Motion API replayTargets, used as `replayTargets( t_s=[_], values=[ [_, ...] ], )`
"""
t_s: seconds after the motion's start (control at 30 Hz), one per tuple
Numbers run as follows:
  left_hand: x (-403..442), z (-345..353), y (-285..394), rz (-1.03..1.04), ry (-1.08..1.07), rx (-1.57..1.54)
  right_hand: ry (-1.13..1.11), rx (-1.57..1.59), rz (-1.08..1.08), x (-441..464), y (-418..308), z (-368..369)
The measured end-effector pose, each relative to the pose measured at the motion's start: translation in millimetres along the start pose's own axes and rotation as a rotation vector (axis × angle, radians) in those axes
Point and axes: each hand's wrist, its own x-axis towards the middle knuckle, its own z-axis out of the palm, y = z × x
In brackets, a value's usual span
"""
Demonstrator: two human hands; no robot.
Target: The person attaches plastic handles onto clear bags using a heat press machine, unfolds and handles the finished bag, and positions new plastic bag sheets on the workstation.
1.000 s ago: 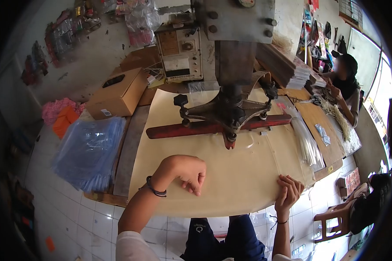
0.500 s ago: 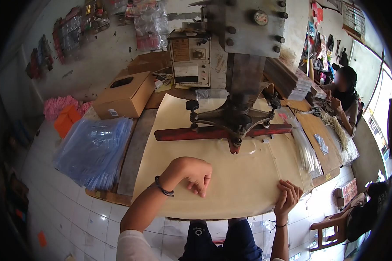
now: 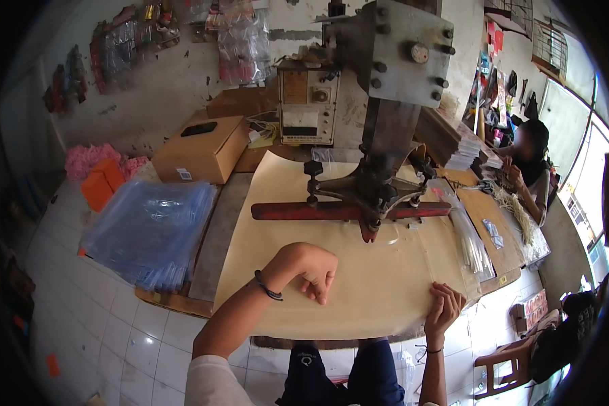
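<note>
A tan sheet [image 3: 365,304] covers the middle of the worktable. My left hand [image 3: 317,273] rests over it with a bent wrist and fingers curled down; whatever they may hold is hidden. Near the sheet's right front edge, my right hand [image 3: 445,306] has its fingers folded at the sheet, and the fingertips are partly hidden. Beyond my hands, a press head with a long red bar [image 3: 304,211] sits low over the sheet. A thin clear strip [image 3: 386,237] lies close to the bar.
Blue plastic sleeves [image 3: 149,227] are stacked at the left, in front of a cardboard box [image 3: 203,149]. A control unit [image 3: 308,105] stands behind. White strips [image 3: 470,240] lie at the right. A co-worker [image 3: 531,155] sits at the far right; a brown stool [image 3: 504,365] stands below.
The camera view has shifted, so the press and table appear lower and the bar further right. Both hands keep nearly the same pose on the sheet.
</note>
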Motion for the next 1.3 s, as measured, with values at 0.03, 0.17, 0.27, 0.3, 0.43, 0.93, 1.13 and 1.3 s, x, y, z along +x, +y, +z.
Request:
replayTargets(
  t_s=[0.03, 0.17, 0.27, 0.3, 0.43, 0.93, 1.13, 1.3],
  values=[
    [5, 2, -5, 0.006, 0.002, -0.012, 0.006, 0.004, -0.002, 0, -1, 1],
    [-1, 2, 3, -0.002, 0.012, 0.030, 0.006, 0.010, -0.010, 1, -2, 0],
    [7, 3, -4, -0.002, -0.003, -0.002, 0.002, 0.013, -0.008, 0, -3, -2],
    [4, 3, -1, -0.009, -0.005, -0.007, 0.002, 0.017, -0.005, 0, -5, -3],
    [-1, 3, 4, -0.033, 0.011, 0.004, 0.017, 0.023, 0.008, 2, -11, -4],
    [24, 10, -21, 0.084, 0.912, 0.364, 0.042, 0.026, 0.004, -2, -4, 2],
    [50, 17, -18, -0.062, 1.074, 0.527, -0.125, 0.035, 0.202, 19, -22, -13],
    [60, 34, 0, -0.118, 1.190, 0.618, -0.622, 0.201, -0.010, 72, -44, -10]
  ],
)
